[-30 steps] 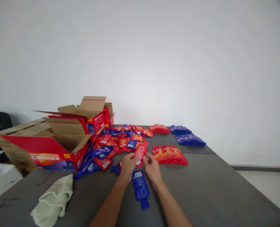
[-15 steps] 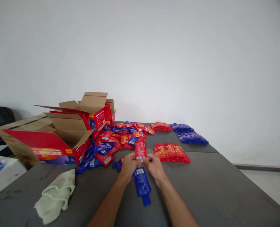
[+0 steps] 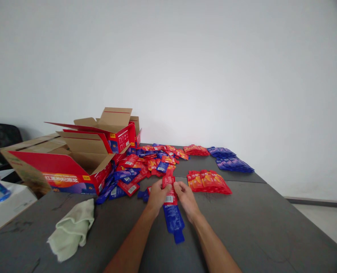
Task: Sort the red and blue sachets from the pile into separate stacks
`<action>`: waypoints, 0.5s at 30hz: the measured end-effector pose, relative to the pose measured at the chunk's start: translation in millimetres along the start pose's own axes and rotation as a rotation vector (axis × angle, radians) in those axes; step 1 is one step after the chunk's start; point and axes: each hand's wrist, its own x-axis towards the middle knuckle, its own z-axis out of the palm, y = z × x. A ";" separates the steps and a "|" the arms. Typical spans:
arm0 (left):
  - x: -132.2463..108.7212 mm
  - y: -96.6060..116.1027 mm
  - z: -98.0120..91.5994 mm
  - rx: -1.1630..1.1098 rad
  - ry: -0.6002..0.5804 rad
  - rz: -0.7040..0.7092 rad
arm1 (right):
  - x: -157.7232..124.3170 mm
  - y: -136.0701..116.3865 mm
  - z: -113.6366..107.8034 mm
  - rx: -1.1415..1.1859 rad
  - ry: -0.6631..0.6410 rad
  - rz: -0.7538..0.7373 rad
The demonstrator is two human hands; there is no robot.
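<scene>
Both hands, left (image 3: 156,196) and right (image 3: 186,196), are pinching one red sachet (image 3: 169,189) between them, laying it over the blue sachet (image 3: 174,220) on the worktop (image 3: 256,227), apparently pairing colours.

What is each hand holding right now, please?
Left hand: closed on the red sachet.
Right hand: closed on the same red sachet, above the blue sachet.

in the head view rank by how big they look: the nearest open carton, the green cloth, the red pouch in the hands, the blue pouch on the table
1. nearest open carton
2. green cloth
3. blue pouch and red pouch: look alike, and both hands partly cover the red one, so unranked.
</scene>
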 end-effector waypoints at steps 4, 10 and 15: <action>-5.9 -0.8 8.3 -0.070 -0.112 -0.027 | 2.2 7.6 4.7 -0.226 0.219 -0.134; -3.3 -2.0 9.9 -0.017 0.163 0.048 | -0.4 15.1 15.5 -0.338 0.189 -0.211; -3.5 -3.0 9.3 0.186 0.231 0.140 | -4.0 9.5 18.6 -0.137 0.128 -0.146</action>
